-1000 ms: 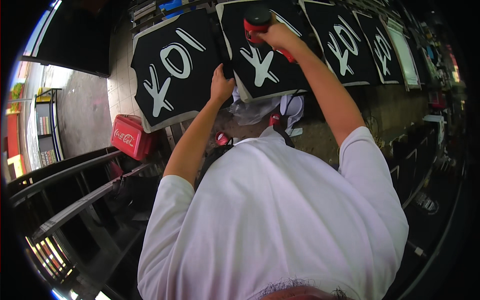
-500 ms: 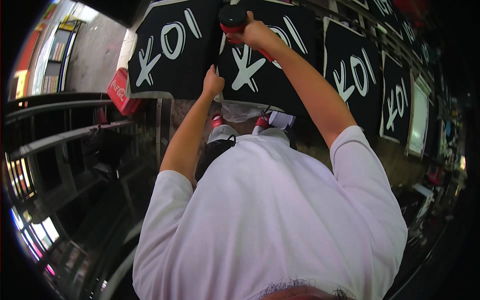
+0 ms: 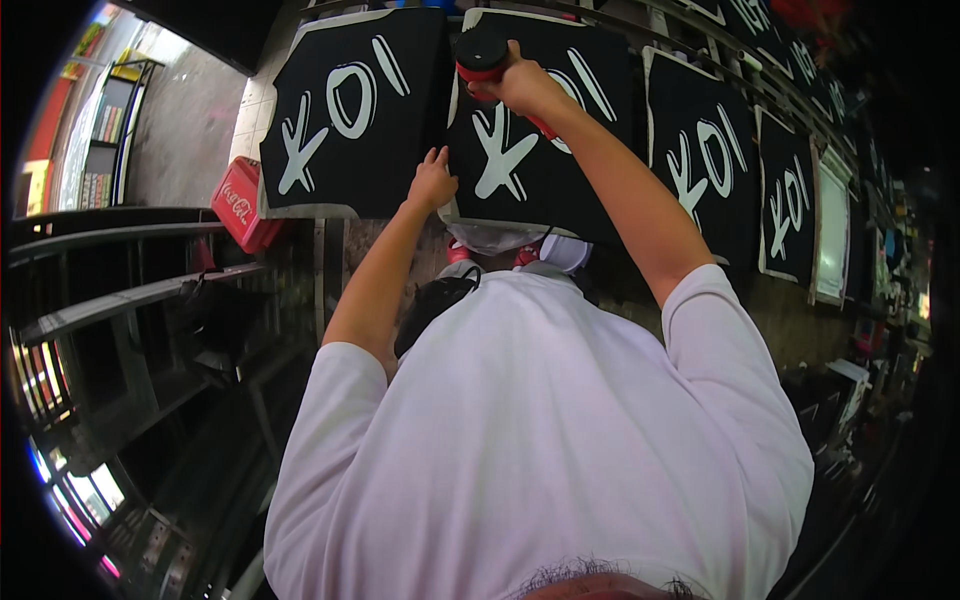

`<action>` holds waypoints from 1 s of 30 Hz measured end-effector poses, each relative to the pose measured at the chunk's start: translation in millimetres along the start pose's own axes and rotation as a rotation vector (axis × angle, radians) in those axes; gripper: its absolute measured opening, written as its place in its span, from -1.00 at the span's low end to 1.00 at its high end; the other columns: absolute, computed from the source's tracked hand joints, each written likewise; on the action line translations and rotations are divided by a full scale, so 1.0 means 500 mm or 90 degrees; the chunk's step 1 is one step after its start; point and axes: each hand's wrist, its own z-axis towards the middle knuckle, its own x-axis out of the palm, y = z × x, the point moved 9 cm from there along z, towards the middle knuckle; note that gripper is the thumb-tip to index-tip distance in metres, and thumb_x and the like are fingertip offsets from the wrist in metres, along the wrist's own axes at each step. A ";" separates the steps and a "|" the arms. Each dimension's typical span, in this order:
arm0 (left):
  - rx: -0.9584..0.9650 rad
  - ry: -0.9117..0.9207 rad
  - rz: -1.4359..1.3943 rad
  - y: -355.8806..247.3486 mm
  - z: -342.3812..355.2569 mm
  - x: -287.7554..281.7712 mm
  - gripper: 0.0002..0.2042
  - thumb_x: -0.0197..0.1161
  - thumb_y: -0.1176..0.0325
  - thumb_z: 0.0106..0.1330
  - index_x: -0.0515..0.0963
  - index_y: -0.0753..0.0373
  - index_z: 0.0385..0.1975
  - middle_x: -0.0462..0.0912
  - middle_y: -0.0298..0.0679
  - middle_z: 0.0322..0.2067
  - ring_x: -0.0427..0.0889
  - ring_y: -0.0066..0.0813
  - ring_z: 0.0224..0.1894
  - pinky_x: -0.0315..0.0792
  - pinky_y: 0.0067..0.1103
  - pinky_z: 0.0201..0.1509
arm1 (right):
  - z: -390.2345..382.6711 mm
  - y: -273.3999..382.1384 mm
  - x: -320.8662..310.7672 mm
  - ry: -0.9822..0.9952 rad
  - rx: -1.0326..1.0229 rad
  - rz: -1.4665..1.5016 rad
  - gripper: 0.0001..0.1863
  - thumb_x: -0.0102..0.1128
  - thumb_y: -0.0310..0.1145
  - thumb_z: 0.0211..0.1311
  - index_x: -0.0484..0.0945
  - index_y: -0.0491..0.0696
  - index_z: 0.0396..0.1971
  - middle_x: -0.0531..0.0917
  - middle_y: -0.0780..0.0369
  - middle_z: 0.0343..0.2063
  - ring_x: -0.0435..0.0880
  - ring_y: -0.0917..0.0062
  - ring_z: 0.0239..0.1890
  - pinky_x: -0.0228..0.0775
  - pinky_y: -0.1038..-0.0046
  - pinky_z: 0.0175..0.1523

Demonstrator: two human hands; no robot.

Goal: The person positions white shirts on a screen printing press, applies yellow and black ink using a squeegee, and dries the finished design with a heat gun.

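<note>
Clasping the red-and-black tool [image 3: 482, 50] in my right grip [image 3: 525, 88], I've shifted it toward the black panel's [image 3: 555, 190] upper-left corner, exposing more lettering [image 3: 505, 160]; on my feed, the left hand's [image 3: 433, 180] fingers splay beside that panel.

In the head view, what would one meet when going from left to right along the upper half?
Black-framed shelf, red plastic box, black flat panel with white lettering, left hand, red-and-black handheld tool in the right hand, another black lettered panel, narrower black lettered panel, pale framed rectangle.
</note>
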 end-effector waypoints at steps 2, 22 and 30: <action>0.003 0.005 0.008 0.017 0.015 0.004 -0.29 0.28 0.30 0.20 0.23 0.28 0.40 0.25 0.07 0.39 0.33 0.08 0.36 0.28 -0.31 0.42 | 0.001 0.000 0.007 -0.004 0.006 0.027 -0.01 0.39 0.22 0.10 0.12 -0.27 0.18 0.70 0.03 -0.42 0.72 0.29 -0.44 0.56 0.34 -0.29; 0.021 -0.016 -0.090 0.046 -0.004 0.019 -0.32 0.28 0.30 0.19 0.29 0.33 0.35 0.40 0.06 0.29 0.38 -0.01 0.34 0.28 -0.33 0.42 | -0.085 0.010 0.013 0.032 0.008 -0.022 0.06 0.39 0.17 0.12 0.03 -0.34 0.25 0.73 -0.01 -0.40 0.76 0.19 -0.40 0.57 0.33 -0.23; -0.054 -0.113 -0.148 0.038 -0.008 0.014 -0.35 0.25 0.32 0.20 0.30 0.36 0.33 0.40 0.11 0.26 0.39 0.04 0.32 0.32 -0.32 0.38 | -0.128 -0.022 0.013 0.060 -0.028 0.014 -0.05 0.38 0.13 0.17 0.10 -0.23 0.25 0.70 -0.03 -0.41 0.75 0.25 -0.44 0.58 0.31 -0.29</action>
